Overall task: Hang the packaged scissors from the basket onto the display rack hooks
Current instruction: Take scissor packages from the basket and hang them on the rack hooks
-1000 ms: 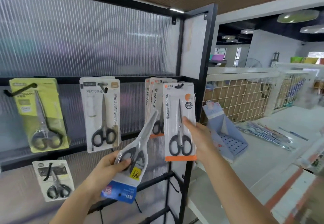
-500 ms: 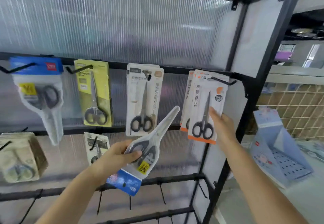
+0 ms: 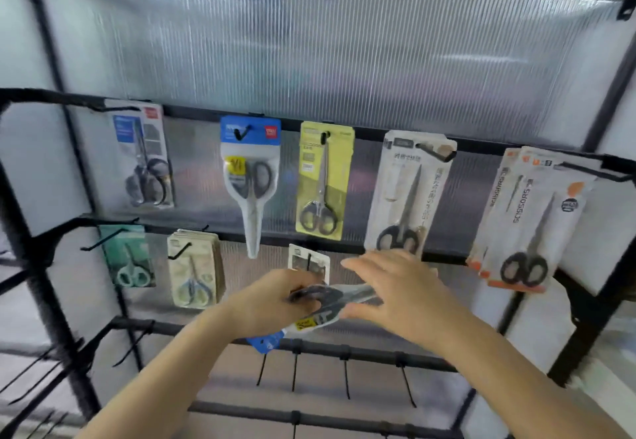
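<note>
The left hand point(image 3: 275, 304) is gripping the packaged scissors point(image 3: 330, 304) with curled fingers, just below the yellow pack point(image 3: 325, 180) hanging on the rack. The right hand point(image 3: 399, 292) is touching it with straight fingers. It is probably light, stiff and slippery; better to hold the blue card end point(image 3: 266, 342) near its hanging hole.

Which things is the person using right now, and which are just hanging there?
In use: left hand, right hand, blue-topped scissors pack held between them, rack hooks.

Just hanging: yellow pack, orange-trimmed pack, green pack.
</note>
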`<act>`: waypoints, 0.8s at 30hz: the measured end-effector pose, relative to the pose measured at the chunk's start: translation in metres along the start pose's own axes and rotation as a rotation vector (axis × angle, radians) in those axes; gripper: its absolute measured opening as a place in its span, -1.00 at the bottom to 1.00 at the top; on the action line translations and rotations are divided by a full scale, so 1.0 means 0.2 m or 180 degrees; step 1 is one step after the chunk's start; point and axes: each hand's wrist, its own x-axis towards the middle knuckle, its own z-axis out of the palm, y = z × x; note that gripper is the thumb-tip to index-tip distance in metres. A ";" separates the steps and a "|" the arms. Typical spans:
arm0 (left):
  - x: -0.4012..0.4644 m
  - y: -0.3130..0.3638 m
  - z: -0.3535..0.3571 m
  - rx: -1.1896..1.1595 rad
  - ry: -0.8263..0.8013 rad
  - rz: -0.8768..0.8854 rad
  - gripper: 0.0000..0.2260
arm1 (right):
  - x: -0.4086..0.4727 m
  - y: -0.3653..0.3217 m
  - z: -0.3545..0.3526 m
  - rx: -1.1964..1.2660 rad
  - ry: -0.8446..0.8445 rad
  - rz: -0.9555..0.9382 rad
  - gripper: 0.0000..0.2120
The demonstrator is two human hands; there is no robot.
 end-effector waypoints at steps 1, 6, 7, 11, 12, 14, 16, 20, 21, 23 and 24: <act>-0.04 -0.02 -0.04 0.0203 0.0004 0.0038 -0.91 | 0.05 -0.07 0.03 0.0024 -0.0373 0.0050 -0.56; -0.26 -0.16 -0.28 0.0540 0.0158 0.0057 -0.92 | 0.25 -0.36 0.16 0.0445 -0.0464 0.0321 -0.71; -0.31 -0.19 -0.34 0.0412 0.0350 -0.0029 -0.87 | 0.28 -0.40 0.18 0.0591 -0.0356 0.0409 -0.72; -0.45 -0.39 -0.53 -0.0680 0.1527 -0.0202 -0.65 | 0.36 -0.54 0.20 0.1935 0.0377 0.1317 -0.65; -0.47 -0.43 -0.56 -0.1063 0.1748 -0.0175 -0.59 | 0.37 -0.57 0.19 0.2383 0.0638 0.1608 -0.68; -0.47 -0.48 -0.56 -0.1588 0.1861 -0.0190 -0.54 | 0.40 -0.65 0.17 0.3244 0.1008 0.2043 -0.80; -0.46 -0.46 -0.52 -0.1830 0.1577 -0.0246 -0.60 | 0.42 -0.73 0.15 0.3755 0.1020 0.2194 -0.87; -0.41 -0.38 -0.40 -0.2419 0.1071 -0.0090 -0.68 | 0.43 -0.85 0.14 0.3830 0.0733 0.2127 -0.86; -0.40 -0.37 -0.38 -0.2578 0.1145 -0.0067 -0.76 | 0.43 -0.86 0.16 0.3713 0.0652 0.2146 -0.88; -0.38 -0.35 -0.37 -0.2786 0.1314 -0.0024 -0.95 | 0.41 -0.87 0.18 0.3464 0.0433 0.2198 -0.88; -0.37 -0.34 -0.36 -0.2762 0.1340 0.0028 -0.93 | 0.41 -0.86 0.18 0.3404 0.0386 0.2278 -0.87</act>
